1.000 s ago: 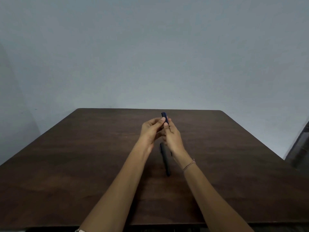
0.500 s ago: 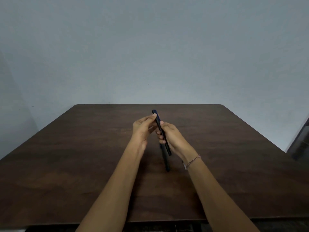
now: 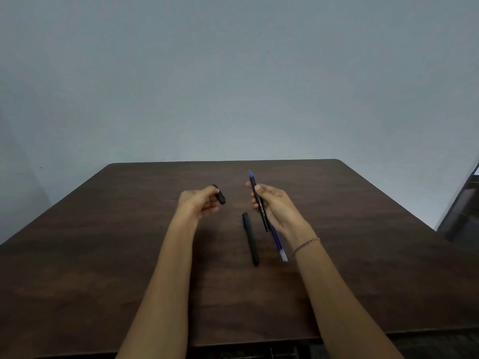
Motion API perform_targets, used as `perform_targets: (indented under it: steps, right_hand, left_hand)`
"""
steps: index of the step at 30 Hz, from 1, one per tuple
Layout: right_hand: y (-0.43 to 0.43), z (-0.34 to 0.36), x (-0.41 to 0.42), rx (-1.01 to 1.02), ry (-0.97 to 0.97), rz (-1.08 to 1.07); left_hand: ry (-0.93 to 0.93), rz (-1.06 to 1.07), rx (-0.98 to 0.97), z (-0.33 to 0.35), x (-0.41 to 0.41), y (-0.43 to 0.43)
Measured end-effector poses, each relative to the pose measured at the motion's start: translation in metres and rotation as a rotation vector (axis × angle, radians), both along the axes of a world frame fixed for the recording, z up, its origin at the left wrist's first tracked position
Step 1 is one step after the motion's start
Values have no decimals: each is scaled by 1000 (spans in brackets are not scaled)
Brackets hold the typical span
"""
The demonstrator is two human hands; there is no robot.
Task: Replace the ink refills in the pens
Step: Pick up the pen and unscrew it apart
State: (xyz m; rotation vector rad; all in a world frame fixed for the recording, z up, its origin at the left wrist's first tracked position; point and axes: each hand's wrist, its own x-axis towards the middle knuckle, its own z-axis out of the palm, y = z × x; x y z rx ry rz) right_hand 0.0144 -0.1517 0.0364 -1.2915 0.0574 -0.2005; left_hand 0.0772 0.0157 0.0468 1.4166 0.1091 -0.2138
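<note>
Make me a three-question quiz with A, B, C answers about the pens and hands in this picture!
1. Where is the loose blue refill?
A) in a box
B) on the table
C) on a chair

2. What colour is the tip of the pen in the right hand?
A) red
B) green
C) blue

3. That pen is:
A) uncapped
B) capped
C) snapped in two

Answers:
1 B: it lies on the table beside the other black pen.
2 C: the tip pointing away shows blue.
3 A: the tip is bare, and the left hand holds a cap in its fingers.
</note>
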Motion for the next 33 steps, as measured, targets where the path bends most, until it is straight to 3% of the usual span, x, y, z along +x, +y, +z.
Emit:
perform_targets:
  steps: [3,7,23,25,27,31,33]
  right_hand:
    - [-8,2,-2,128,6,-68]
    - [-18,2,-4,95,44,-194]
    - [-21,-2,-8,192,35,-190]
    - [-20,-1,-7,172,35,-157]
    - [-19,0,-7,148,32,-105]
    - [-16,1,-6,115,12,0]
    - [-15,2,-6,108,5,19]
  left_hand:
    - [11,-149,387,-3,-2,1]
    - [13,-249,584,-9,-5,-3]
    - [-15,-280,671,-8,-7,-5]
    - [-89,-175,617,-7,-5,-5]
    - [-171,-128,446,-4,-4,-9]
    - [-263,-267,43,11,-14,-31]
    - [-247,-357,-53,17,-19,-42]
